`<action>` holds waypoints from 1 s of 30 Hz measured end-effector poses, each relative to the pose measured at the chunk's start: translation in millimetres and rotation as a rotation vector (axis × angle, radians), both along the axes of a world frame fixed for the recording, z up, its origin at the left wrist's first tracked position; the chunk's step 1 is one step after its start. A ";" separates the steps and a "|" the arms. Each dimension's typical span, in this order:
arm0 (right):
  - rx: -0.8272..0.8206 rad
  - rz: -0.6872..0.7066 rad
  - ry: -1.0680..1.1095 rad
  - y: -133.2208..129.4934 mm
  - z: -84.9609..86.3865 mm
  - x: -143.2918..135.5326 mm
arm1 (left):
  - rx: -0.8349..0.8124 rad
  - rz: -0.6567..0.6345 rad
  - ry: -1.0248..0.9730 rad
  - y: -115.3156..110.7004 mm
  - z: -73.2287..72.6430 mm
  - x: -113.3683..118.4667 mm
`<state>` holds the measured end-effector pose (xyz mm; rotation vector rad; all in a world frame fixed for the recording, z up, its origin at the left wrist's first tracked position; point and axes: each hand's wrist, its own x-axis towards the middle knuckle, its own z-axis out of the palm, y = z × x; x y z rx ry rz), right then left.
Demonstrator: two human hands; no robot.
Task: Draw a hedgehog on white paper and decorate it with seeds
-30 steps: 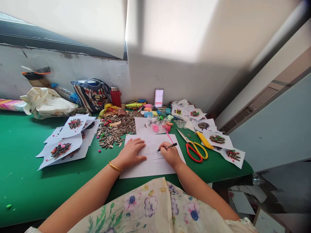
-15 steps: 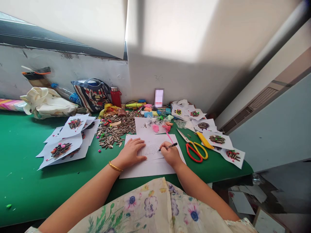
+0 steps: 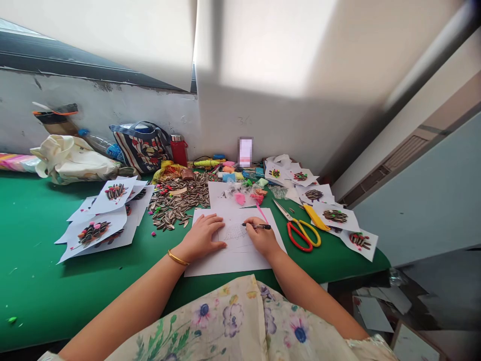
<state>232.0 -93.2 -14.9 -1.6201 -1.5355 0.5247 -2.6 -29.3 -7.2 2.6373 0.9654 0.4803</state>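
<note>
A white sheet of paper lies before me on the green table, with a faint line drawing on it. My left hand rests flat on the paper's left side, fingers apart. In my right hand a black pen is gripped, its tip at the drawing's upper right. Behind the paper, another white sheet carries lumps of pink clay and plastic wrappings. To the right of my right hand lie scissors with red and yellow handles, blades apart.
A heap of sunflower seeds spreads behind my left hand. Cards with seed pictures are stacked at left and lined up at right. A yellow-handled tool, a red flask, bags and a phone stand or lie farther back.
My right hand has moved the pen slightly up and left, and the pen now lies flatter. My left hand stays in place on the paper.
</note>
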 end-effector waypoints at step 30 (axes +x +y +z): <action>-0.057 -0.087 0.039 -3.6 3.1 0.7 | -0.018 0.005 0.009 -0.6 0.5 0.3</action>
